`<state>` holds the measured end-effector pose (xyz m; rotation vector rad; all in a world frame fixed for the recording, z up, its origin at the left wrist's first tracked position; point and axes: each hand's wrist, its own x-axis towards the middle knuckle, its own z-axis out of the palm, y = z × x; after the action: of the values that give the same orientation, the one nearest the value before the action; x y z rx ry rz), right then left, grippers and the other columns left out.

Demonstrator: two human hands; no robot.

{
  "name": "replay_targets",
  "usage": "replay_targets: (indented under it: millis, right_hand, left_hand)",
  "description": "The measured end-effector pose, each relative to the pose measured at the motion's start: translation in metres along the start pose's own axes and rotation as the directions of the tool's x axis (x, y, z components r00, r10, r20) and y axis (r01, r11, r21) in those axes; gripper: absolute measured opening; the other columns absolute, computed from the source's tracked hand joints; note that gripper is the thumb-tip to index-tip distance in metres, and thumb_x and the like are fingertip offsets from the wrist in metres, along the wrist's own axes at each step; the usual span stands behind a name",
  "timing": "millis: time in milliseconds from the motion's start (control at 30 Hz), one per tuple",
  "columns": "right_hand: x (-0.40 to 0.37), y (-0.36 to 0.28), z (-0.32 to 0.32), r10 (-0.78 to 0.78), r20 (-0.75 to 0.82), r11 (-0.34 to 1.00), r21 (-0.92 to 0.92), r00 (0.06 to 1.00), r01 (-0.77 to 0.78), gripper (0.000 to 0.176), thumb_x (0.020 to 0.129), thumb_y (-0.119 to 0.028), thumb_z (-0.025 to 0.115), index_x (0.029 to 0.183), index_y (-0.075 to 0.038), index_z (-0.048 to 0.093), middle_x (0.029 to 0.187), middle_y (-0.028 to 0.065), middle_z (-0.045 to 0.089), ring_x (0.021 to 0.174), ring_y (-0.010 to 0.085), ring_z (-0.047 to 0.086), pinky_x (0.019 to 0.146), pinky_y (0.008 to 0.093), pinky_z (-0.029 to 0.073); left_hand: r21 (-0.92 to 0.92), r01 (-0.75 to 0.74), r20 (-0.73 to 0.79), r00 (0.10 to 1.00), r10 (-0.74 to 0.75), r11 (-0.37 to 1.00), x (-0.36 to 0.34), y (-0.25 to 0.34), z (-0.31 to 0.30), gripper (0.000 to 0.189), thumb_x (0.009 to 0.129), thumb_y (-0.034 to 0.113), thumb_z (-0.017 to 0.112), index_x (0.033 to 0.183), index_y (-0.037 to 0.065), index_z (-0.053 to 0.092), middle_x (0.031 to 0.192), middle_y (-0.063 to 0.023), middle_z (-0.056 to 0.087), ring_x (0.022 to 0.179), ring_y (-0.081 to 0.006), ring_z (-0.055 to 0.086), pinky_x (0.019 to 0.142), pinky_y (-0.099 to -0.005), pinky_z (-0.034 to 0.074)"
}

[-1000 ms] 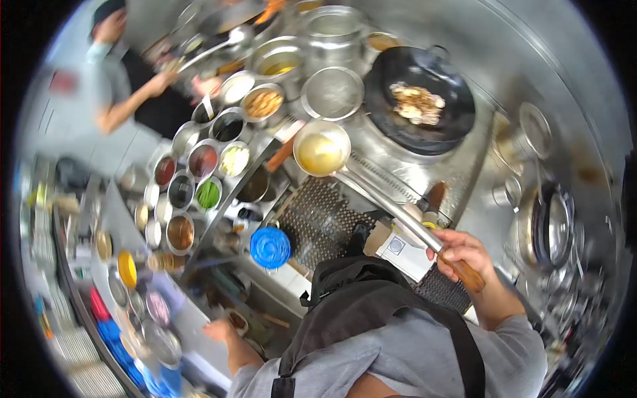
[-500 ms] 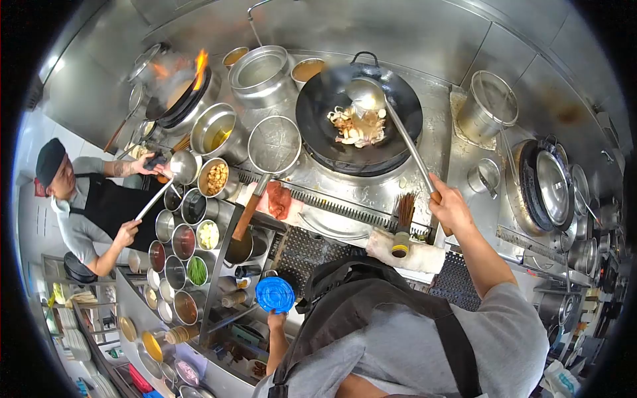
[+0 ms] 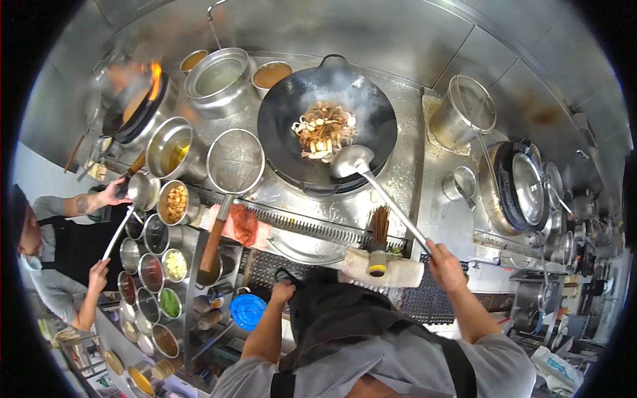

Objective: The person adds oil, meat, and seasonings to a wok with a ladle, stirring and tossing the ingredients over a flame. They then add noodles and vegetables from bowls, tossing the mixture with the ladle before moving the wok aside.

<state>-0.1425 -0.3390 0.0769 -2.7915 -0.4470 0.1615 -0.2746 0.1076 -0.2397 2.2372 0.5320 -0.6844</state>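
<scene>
My right hand (image 3: pixel 446 266) is wrapped round the long handle of a metal ladle (image 3: pixel 353 161). The ladle's bowl rests over the near right side of a black wok (image 3: pixel 275 119), apart from the food. Steam rises off sliced pale and brown pieces of food (image 3: pixel 324 129) in the wok. Low and to the left, my left hand (image 3: pixel 283 292) is closed beside the front of my dark apron (image 3: pixel 345 292). A dark looped piece shows at its fingers; what it is, I cannot make out. Below that hand is a round blue lid (image 3: pixel 247 312).
A strainer (image 3: pixel 235 161) with a wooden handle lies left of the wok. A bamboo brush (image 3: pixel 379 240) lies on a folded cloth (image 3: pixel 405 268) at the stove's front. At left, a co-worker (image 3: pixel 73 232) holds a ladle near several ingredient pots. Flames (image 3: pixel 155 79) rise behind.
The ladle has moved from the food to the wok's near right side. My left hand has left the blue lid and risen beside my apron, now closed. The view has shifted.
</scene>
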Motion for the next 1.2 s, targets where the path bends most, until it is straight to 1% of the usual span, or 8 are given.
replay_targets:
  millis: [67,100,167,200,233,267,500,1200]
  right_hand:
    - [0.010,-0.012,0.014,0.078,0.063,0.997,-0.011,0.995,-0.078,0.058,0.075,-0.003,0.056,0.131,-0.011,0.042,0.092,0.0170,0.055,0.068,0.0366,0.058,0.061,0.0437,0.049]
    - [0.015,-0.017,0.024,0.089,0.063,0.995,0.045,0.994,-0.092,0.059,0.076,-0.004,0.056,0.132,-0.011,0.040,0.091,0.0179,0.055,0.067,0.0373,0.058,0.061,0.0446,0.049]
    - [0.028,-0.037,0.039,0.143,0.060,0.987,0.067,0.988,-0.147,0.059,0.076,-0.004,0.058,0.132,-0.009,0.040,0.087,0.0190,0.055,0.069,0.0374,0.058,0.063,0.0445,0.047]
    - [0.034,-0.044,0.045,0.160,0.051,0.982,0.094,0.986,-0.164,0.060,0.076,-0.003,0.059,0.133,-0.007,0.039,0.086,0.0194,0.055,0.070,0.0370,0.057,0.065,0.0437,0.046]
    - [0.039,-0.051,0.047,0.165,0.066,0.982,0.081,0.984,-0.170,0.060,0.076,-0.003,0.059,0.133,-0.007,0.039,0.086,0.0194,0.055,0.070,0.0370,0.057,0.065,0.0437,0.046]
    - [0.045,-0.058,0.045,0.192,0.086,0.970,0.132,0.978,-0.202,0.061,0.077,-0.004,0.059,0.134,-0.007,0.038,0.086,0.0194,0.056,0.071,0.0364,0.057,0.065,0.0429,0.046]
    - [0.044,-0.058,0.042,0.206,0.120,0.953,0.202,0.971,-0.227,0.059,0.079,-0.003,0.057,0.134,-0.003,0.037,0.092,0.0251,0.058,0.076,0.0406,0.059,0.067,0.0446,0.047]
    - [0.042,-0.058,0.043,0.242,0.167,0.921,0.270,0.956,-0.280,0.060,0.081,-0.005,0.057,0.136,-0.005,0.034,0.092,0.0249,0.059,0.079,0.0407,0.059,0.069,0.0439,0.046]
  left_hand:
    - [-0.033,-0.123,0.167,0.978,0.127,0.992,0.049,0.019,0.055,0.034,0.073,0.034,0.059,0.092,0.007,0.066,0.103,-0.0143,0.064,0.099,-0.0314,0.059,0.086,-0.0389,0.046]
    - [-0.230,0.007,0.271,0.961,0.057,0.973,0.072,0.020,0.097,0.041,0.071,0.024,0.065,0.107,0.005,0.064,0.100,-0.0147,0.066,0.097,-0.0277,0.062,0.087,-0.0349,0.048]
    - [-0.087,-0.488,0.599,0.671,0.437,0.869,0.106,0.031,0.153,0.047,0.075,0.025,0.065,0.117,0.006,0.057,0.114,-0.0145,0.059,0.105,-0.0256,0.057,0.090,-0.0375,0.046]
    - [-0.109,-0.479,0.603,0.665,0.441,0.871,0.096,0.051,0.168,0.047,0.075,0.025,0.065,0.117,0.006,0.057,0.114,-0.0145,0.059,0.105,-0.0256,0.057,0.090,-0.0375,0.046]
    - [-0.543,-0.201,0.420,0.776,0.471,0.816,0.075,0.077,0.175,0.050,0.076,0.027,0.065,0.120,0.007,0.054,0.121,-0.0137,0.055,0.109,-0.0253,0.055,0.090,-0.0383,0.046]
    - [-0.866,0.044,0.262,0.889,0.376,0.499,0.063,0.093,0.181,0.053,0.077,0.029,0.065,0.124,0.008,0.051,0.127,-0.0129,0.051,0.112,-0.0251,0.052,0.090,-0.0391,0.045]
    - [-0.784,-0.034,0.232,0.910,0.343,0.620,0.086,0.111,0.256,0.052,0.079,0.031,0.063,0.124,0.010,0.049,0.126,-0.0111,0.051,0.109,-0.0248,0.053,0.088,-0.0398,0.046]
    - [-0.754,-0.042,0.264,0.895,0.361,0.656,0.086,0.104,0.251,0.048,0.082,0.034,0.058,0.125,0.016,0.045,0.123,-0.0057,0.051,0.102,-0.0238,0.056,0.082,-0.0418,0.049]
